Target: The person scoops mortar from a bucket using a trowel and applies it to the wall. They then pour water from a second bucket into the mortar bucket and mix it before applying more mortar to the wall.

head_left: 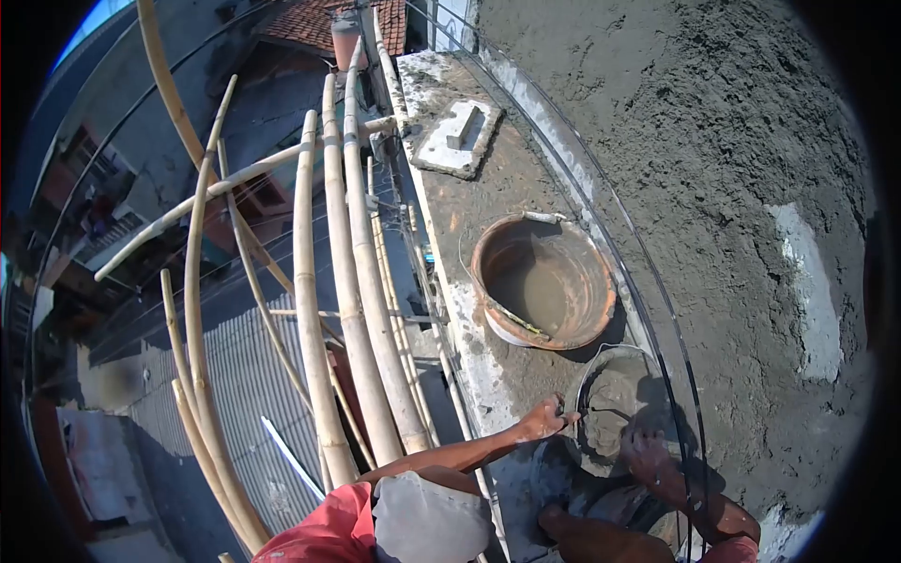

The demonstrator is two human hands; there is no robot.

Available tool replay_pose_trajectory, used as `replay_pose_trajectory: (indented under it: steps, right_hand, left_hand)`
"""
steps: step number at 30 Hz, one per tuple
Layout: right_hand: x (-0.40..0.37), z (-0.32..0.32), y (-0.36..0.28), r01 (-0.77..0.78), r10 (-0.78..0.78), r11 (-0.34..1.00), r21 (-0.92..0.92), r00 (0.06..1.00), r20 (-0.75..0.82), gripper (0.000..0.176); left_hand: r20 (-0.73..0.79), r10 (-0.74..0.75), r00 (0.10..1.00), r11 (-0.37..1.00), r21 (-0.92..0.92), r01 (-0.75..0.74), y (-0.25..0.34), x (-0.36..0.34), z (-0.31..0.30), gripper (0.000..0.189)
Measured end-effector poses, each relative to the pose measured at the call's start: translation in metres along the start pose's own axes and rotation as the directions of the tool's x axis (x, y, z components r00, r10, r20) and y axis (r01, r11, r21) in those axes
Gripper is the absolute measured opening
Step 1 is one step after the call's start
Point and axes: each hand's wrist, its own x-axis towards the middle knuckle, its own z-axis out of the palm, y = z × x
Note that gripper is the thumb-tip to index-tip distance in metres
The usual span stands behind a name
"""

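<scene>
A bucket [601, 462] of wet grey mortar [608, 413] stands on the ledge below the wall. My left hand [544, 418] is at its left edge, fingers curled against the rim. On the near right side, partly in shadow, my right hand [648, 454] grips the rim with its fingertips over the mortar. Just beyond the bucket sits a wide brown tub [593, 258] with murky water in the bottom. A mortar-crusted plastering float [441, 150] lies farther along the ledge, handle up.
Freshly mortared wall [713, 206] rises along the right. Black cables [648, 244] run in front of it. Bamboo poles [310, 281] stand beside the ledge [488, 380] on the left, above a drop to a corrugated roof [230, 375]. My bare foot [556, 522] is near the bucket.
</scene>
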Motion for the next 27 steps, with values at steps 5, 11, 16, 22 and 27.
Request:
replay_pose_trajectory:
  steps: [5, 11, 16, 22, 27]
  right_hand:
    - [-0.003, 0.011, 0.051, -0.077, 0.062, 0.996, -0.044, 0.959, -0.276, 0.036]
    - [0.054, 0.035, 0.035, -0.171, 0.173, 0.982, 0.080, 0.984, -0.029, 0.036]
    - [0.009, -0.005, 0.014, -0.038, 0.036, 0.996, 0.086, 0.999, 0.032, 0.036]
    - [-0.004, -0.022, 0.015, -0.052, 0.053, 0.985, 0.167, 0.999, -0.001, 0.036]
    - [0.030, 0.015, 0.041, -0.214, 0.211, 0.953, 0.215, 0.977, 0.037, 0.036]
  left_hand:
    - [-0.014, 0.017, 1.000, 0.999, 0.050, -0.016, 0.004, -0.005, -0.003, 0.059]
    - [0.053, -0.047, 0.998, 0.989, -0.140, 0.054, -0.019, 0.008, 0.005, 0.057]
    - [-0.058, 0.065, 0.996, 0.998, 0.018, -0.064, -0.015, 0.004, 0.003, 0.058]
    - [-0.071, 0.042, 0.997, 0.996, 0.076, -0.036, -0.002, -0.003, 0.001, 0.064]
    - [0.065, -0.092, 0.994, 0.985, -0.140, 0.100, 0.008, -0.006, -0.002, 0.070]
